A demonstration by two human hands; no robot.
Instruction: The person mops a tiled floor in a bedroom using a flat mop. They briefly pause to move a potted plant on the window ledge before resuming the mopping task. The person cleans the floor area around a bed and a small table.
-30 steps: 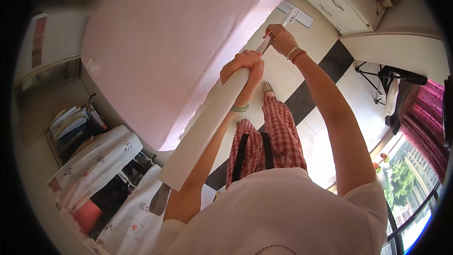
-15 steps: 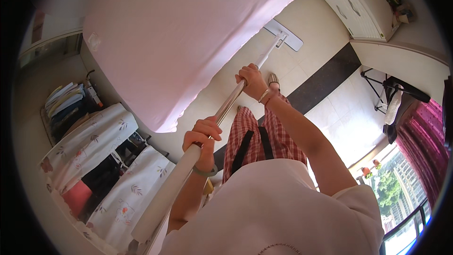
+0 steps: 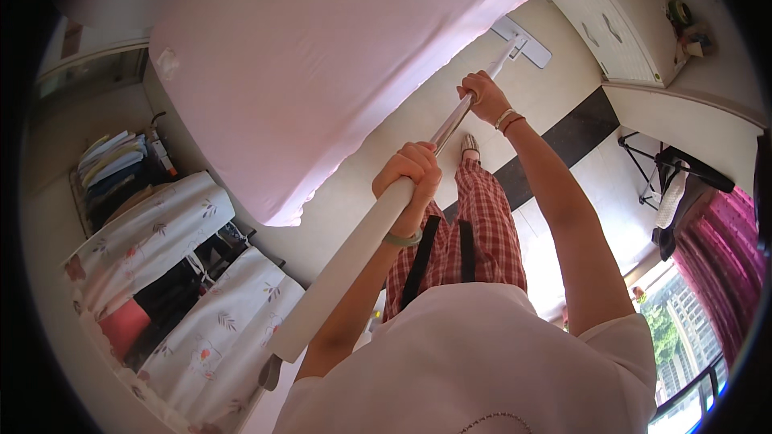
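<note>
Both my hands grip the long white handle of a flat mop (image 3: 342, 261), which slants from my lower left up toward the far right. My left hand (image 3: 412, 170) is wrapped round the shaft at the top of its thick white sleeve. Farther along, my right hand (image 3: 484, 96) closes round the thinner metal part of the shaft. Flat on the pale tiles, the rectangular mop head (image 3: 531, 50) has its left end at the edge of the pink bed cover, which partly hides it.
A bed with a pink cover (image 3: 322, 48) fills the upper left. At the far right stands a white cabinet (image 3: 615, 20). A dark strip (image 3: 555, 137) crosses the floor. Flowered cloth covers (image 3: 209, 337) hang over shelves at left; a black folding frame (image 3: 667, 165) stands right, near the magenta curtain (image 3: 720, 249).
Both hands have pushed away and to the right along with the mop. The mop head has slid along the bed's edge toward the cabinet. My arms are stretched farther out.
</note>
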